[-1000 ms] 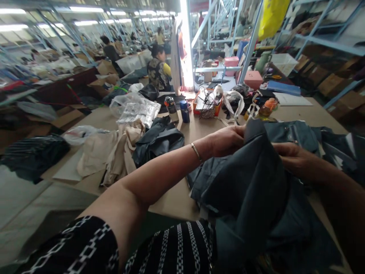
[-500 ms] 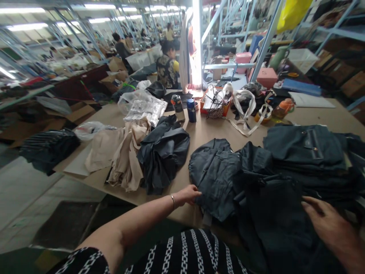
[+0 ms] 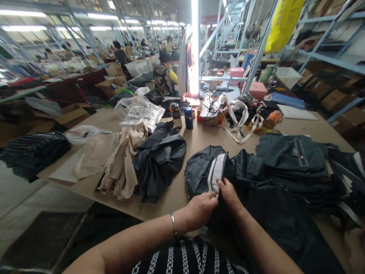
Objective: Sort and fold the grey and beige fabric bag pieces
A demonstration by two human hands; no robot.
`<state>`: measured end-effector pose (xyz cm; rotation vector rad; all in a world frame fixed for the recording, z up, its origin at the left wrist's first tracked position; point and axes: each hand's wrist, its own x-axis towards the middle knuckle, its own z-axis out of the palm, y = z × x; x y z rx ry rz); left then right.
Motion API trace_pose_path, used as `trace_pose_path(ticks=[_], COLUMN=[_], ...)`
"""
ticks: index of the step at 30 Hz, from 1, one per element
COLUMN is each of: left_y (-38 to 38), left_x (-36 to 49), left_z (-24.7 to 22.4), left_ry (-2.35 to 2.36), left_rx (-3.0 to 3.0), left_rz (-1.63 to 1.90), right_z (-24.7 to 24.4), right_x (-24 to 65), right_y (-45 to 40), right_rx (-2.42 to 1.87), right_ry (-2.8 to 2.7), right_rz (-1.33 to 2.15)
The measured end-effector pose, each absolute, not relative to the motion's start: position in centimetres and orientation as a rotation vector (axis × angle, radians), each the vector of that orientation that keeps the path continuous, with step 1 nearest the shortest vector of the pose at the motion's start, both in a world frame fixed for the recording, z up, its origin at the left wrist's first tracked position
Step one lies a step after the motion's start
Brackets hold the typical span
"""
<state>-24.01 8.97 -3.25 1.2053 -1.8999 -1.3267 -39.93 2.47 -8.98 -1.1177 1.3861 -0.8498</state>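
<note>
My left hand (image 3: 202, 207), with a bracelet on its wrist, pinches the near edge of a dark fabric piece (image 3: 198, 173) on the table. Close beside it on the right, the fingers of my right hand (image 3: 229, 193) are closed on the same piece, at a white strip (image 3: 216, 171) that shows on its turned-up side. More dark fabric (image 3: 273, 213) spreads to the right and hangs toward my lap. Behind that lies a stack of dark folded pieces with a zipper (image 3: 291, 156).
Beige cloth (image 3: 122, 160) and a crumpled dark cloth (image 3: 161, 160) lie left of my hands. Two bottles (image 3: 188, 118), an orange box with cords (image 3: 211, 110) and plastic bags (image 3: 139, 110) stand farther back. A person (image 3: 164, 76) sits beyond the table.
My right hand has moved left from the dark fabric on the right to the piece by my left hand. A white strip now shows on that piece. The view has shifted slightly.
</note>
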Motion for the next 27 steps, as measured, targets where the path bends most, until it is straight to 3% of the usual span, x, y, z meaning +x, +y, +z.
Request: trace_pose_path(ticks=[3, 5, 10, 14, 18, 23, 27], left_y=[9.1, 8.2, 5.5, 4.9, 4.3, 4.0, 4.7], left_x=[-24.7, -24.8, -24.2, -24.1, -24.3, -25.8, -27.3], left_z=[-2.6, -2.8, -2.7, -1.9, -0.2, 1.6, 0.9], left_ry=[-1.889, -1.533, -0.842, -0.803, -0.797, -0.899, -1.345], left_rx=[1.176, 1.341, 1.44, 1.351, 1.31, 1.26, 1.373], left_rz=[-1.246, -1.266, -1.679, -1.807, -1.899, -1.649, -1.295], right_z=[-7.4, -6.2, -5.1, -6.0, -5.4, -2.1, -1.2], right_x=[-40.5, -40.8, -40.7, -41.2, -42.4, -42.1, -41.0], right_y=[3.0, 3.8, 5.6, 5.3, 4.1, 5.0, 6.5], right_rx=[-1.034, -0.947, -0.772, -0.89, -1.311, -1.819, -1.834], right_ry=[1.32, 1.222, 0.956, 0.998, 1.37, 1.443, 1.387], right_rz=[-0.954, -0.958, -0.892, -0.854, -0.94, -0.941, -0.777])
